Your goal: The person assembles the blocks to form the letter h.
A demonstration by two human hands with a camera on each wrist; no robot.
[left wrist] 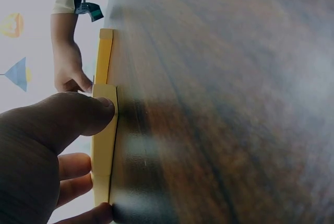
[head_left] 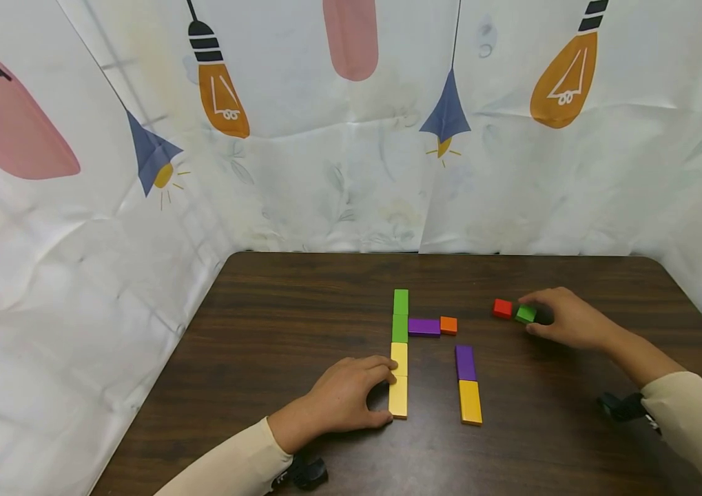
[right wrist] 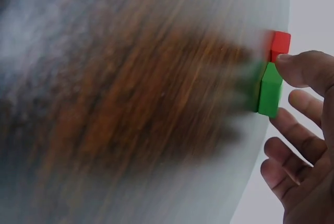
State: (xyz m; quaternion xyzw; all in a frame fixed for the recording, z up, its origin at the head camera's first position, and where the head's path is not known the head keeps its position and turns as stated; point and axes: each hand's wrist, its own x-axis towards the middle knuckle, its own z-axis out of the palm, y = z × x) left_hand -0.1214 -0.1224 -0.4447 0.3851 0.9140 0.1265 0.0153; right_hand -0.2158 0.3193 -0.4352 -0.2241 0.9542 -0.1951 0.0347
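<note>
A column of blocks lies on the table: two green blocks (head_left: 400, 315) above two pale yellow blocks (head_left: 398, 395). My left hand (head_left: 346, 396) is at its left side, with fingertips touching the yellow blocks and the thumb by the near end. The left wrist view has the thumb resting on a yellow block (left wrist: 106, 140). On the right, my right hand (head_left: 570, 318) pinches a small green block (head_left: 525, 314) between thumb and finger. Beside it sits a red block (head_left: 502, 308); in the right wrist view the thumb tip is where red and green meet.
A purple block (head_left: 424, 328) joins the column's right side, with an orange block (head_left: 448, 325) at its end. Below lie another purple block (head_left: 465, 363) and a deeper yellow block (head_left: 470, 402), end to end. Behind the dark wooden table (head_left: 276, 296) hangs a printed curtain (head_left: 301, 186).
</note>
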